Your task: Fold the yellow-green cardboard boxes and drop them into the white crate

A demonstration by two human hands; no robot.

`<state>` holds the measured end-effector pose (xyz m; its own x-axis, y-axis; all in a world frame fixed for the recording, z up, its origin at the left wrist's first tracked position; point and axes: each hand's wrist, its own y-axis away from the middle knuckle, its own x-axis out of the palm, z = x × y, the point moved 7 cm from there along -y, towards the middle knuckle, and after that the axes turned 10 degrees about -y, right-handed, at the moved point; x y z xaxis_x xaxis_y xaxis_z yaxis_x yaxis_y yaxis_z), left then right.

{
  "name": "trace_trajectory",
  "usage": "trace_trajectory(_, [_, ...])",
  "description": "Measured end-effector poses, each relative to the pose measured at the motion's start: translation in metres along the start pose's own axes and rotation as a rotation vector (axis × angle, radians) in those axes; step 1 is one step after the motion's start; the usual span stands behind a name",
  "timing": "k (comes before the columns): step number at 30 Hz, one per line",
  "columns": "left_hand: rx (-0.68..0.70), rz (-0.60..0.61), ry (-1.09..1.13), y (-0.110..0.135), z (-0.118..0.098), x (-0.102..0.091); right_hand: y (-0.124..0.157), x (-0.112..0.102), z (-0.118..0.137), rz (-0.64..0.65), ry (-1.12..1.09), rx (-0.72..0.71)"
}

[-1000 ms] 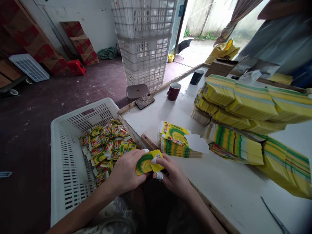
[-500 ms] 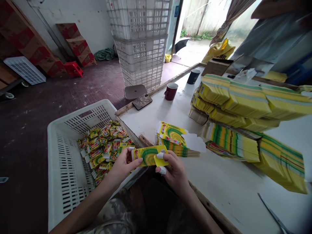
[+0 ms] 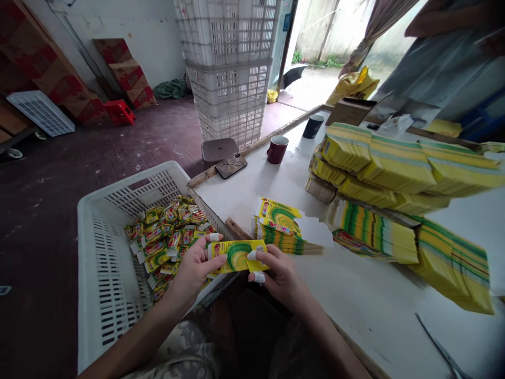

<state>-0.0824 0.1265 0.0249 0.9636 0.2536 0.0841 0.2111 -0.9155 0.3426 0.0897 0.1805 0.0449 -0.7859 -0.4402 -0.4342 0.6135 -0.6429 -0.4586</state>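
Between my two hands is a yellow and green printed carton (image 3: 235,255), held level above the table's near edge. My left hand (image 3: 199,260) grips its left end, thumb on the printed face. At the other end, my right hand (image 3: 278,271) pinches the carton near a yellow flap. White tape wraps some of my fingertips. Just beyond lies a stack of flat cartons (image 3: 279,217) with the same print. Below and left, a white plastic crate (image 3: 114,195) holds a heap of small filled cartons (image 3: 169,229).
Bundles of flat cartons (image 3: 386,163) are piled on the right of the white table (image 3: 347,300). Scissors (image 3: 440,342) lie near its front edge. A phone (image 3: 231,165), a maroon mug (image 3: 277,149) and a dark cup (image 3: 313,126) stand further back. A person (image 3: 442,63) is across the table.
My left hand has shifted slightly left along the carton, and my right hand has pressed in on its right end, where the flap now sits closer to the carton.
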Motion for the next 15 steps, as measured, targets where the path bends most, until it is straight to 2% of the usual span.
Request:
trace_trajectory(10, [0.037, -0.013, 0.038, -0.0033, 0.0031, -0.0019, -0.0041, 0.0009, -0.0057, 0.061, -0.086, 0.033])
trace_trajectory(15, [0.022, 0.036, 0.008, -0.0032, 0.0022, 0.0034, -0.0052, 0.0055, -0.0046, 0.041, -0.055, 0.075])
